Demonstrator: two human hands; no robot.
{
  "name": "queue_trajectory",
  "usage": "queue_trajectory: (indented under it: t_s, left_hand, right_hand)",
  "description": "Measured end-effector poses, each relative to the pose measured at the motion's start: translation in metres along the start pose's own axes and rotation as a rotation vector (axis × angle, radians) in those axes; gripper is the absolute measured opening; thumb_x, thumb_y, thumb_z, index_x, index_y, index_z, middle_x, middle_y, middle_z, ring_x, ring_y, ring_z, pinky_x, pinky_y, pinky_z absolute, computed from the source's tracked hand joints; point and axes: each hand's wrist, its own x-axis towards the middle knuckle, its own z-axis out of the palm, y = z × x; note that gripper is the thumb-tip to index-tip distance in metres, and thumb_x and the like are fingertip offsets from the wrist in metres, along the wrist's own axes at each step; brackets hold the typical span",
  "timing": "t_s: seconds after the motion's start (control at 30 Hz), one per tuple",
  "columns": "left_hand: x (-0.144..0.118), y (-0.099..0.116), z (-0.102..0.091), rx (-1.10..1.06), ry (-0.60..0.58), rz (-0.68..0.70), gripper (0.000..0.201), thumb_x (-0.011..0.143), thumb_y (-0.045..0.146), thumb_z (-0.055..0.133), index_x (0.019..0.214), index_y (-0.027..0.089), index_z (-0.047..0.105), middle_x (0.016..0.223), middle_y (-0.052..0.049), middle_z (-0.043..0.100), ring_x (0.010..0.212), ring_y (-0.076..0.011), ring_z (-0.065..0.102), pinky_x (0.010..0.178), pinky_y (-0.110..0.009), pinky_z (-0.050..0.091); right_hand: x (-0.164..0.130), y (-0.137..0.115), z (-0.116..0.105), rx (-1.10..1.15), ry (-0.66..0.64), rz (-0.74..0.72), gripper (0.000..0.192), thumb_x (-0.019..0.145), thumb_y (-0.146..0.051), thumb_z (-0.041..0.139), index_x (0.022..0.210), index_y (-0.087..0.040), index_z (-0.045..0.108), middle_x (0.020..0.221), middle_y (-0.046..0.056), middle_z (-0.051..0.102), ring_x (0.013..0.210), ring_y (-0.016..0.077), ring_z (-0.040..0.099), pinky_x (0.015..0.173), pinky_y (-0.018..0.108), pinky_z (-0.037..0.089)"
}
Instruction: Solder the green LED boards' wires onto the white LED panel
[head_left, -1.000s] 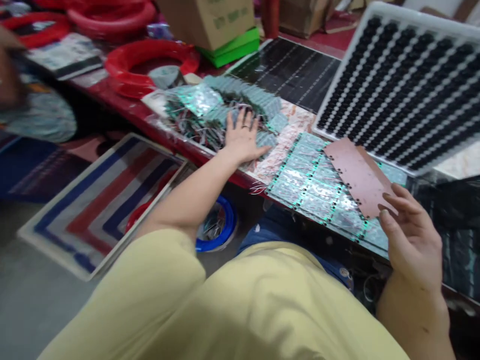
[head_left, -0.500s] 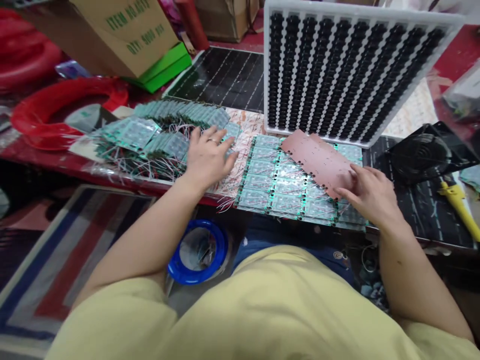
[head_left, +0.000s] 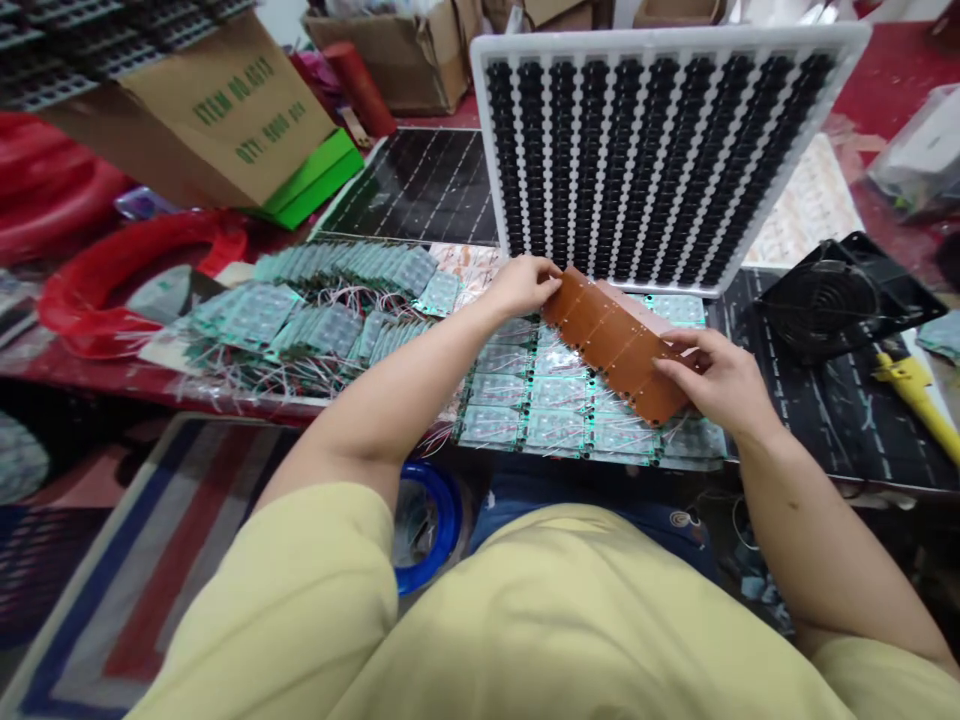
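Both hands grip a brown circuit board panel (head_left: pixel 607 345), tilted up over rows of small wired circuit boards (head_left: pixel 491 425). My left hand (head_left: pixel 525 285) pinches its far left corner. At the opposite end, the fingers and thumb of my right hand (head_left: pixel 712 375) close on the edge. A paler pinkish board (head_left: pixel 634 303) shows behind the brown one; whether they touch I cannot tell. The boards below carry clear-covered parts and thin red and white wires. Just beyond them leans a white-framed tray (head_left: pixel 484 150) filled with rows of black parts.
Stacked wired boards (head_left: pixel 345 265) lie to the left, near a red wire coil (head_left: pixel 64 310). A black fan (head_left: pixel 832 295) and a yellow-handled tool (head_left: pixel 919 395) are at the right. Behind stands a cardboard box (head_left: pixel 232 115); a blue-rimmed bucket (head_left: pixel 446 520) sits below the table edge.
My left hand has moved right from the stacked boards to the panel's far corner and closed on it. The panel has tilted up, showing a browner face and a pinkish board behind.
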Motion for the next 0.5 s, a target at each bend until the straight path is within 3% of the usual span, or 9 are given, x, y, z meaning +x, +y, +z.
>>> queue_trajectory:
  t_s: [0.1,0.2,0.3,0.4,0.5]
  left_hand:
    - [0.000,0.007,-0.008,-0.113,-0.009,0.022,0.031,0.083,0.023,0.057,0.107,0.011,0.072,0.105,-0.011,0.074,0.095,-0.0189,0.066,0.090,-0.031,0.051]
    - [0.006,0.021,-0.004,-0.207,-0.030,0.054,0.028,0.084,0.024,0.057,0.102,0.009,0.072,0.103,-0.011,0.073,0.092,-0.0175,0.066,0.088,-0.030,0.051]
    - [0.016,0.033,0.012,-0.136,-0.078,0.074,0.031,0.082,0.023,0.059,0.108,0.008,0.071,0.107,-0.011,0.073,0.098,-0.0195,0.066,0.092,-0.032,0.050]
    - [0.021,0.038,0.027,0.030,-0.096,0.116,0.036,0.085,0.025,0.057,0.115,0.010,0.070,0.116,-0.013,0.071,0.108,-0.0241,0.064,0.098,-0.036,0.047]
    - [0.020,0.038,0.031,0.118,-0.122,0.135,0.038,0.088,0.031,0.054,0.116,0.012,0.070,0.117,-0.016,0.070,0.109,-0.0286,0.064,0.097,-0.040,0.046]
  right_hand:
    - [0.000,0.003,-0.014,0.191,0.022,0.159,0.051,0.068,-0.058,0.073,0.100,-0.019,0.072,0.082,0.004,0.067,0.065,0.0162,0.057,0.064,0.035,0.051]
    - [0.002,0.020,-0.029,0.197,0.104,0.232,0.052,0.064,-0.059,0.075,0.098,-0.019,0.073,0.079,0.005,0.068,0.066,0.0184,0.059,0.060,0.034,0.049]
    - [0.002,0.040,-0.032,-0.016,0.147,0.124,0.047,0.070,-0.059,0.070,0.095,-0.019,0.073,0.081,0.007,0.068,0.068,0.0200,0.059,0.065,0.038,0.050]
    - [-0.001,0.052,-0.028,-0.322,0.140,-0.057,0.041,0.082,-0.057,0.060,0.091,-0.020,0.074,0.094,0.011,0.068,0.089,0.0262,0.061,0.084,0.045,0.049]
    - [-0.007,0.054,-0.028,-0.502,0.141,-0.015,0.050,0.081,-0.061,0.061,0.104,-0.018,0.072,0.111,0.014,0.065,0.103,0.0319,0.059,0.088,0.047,0.047]
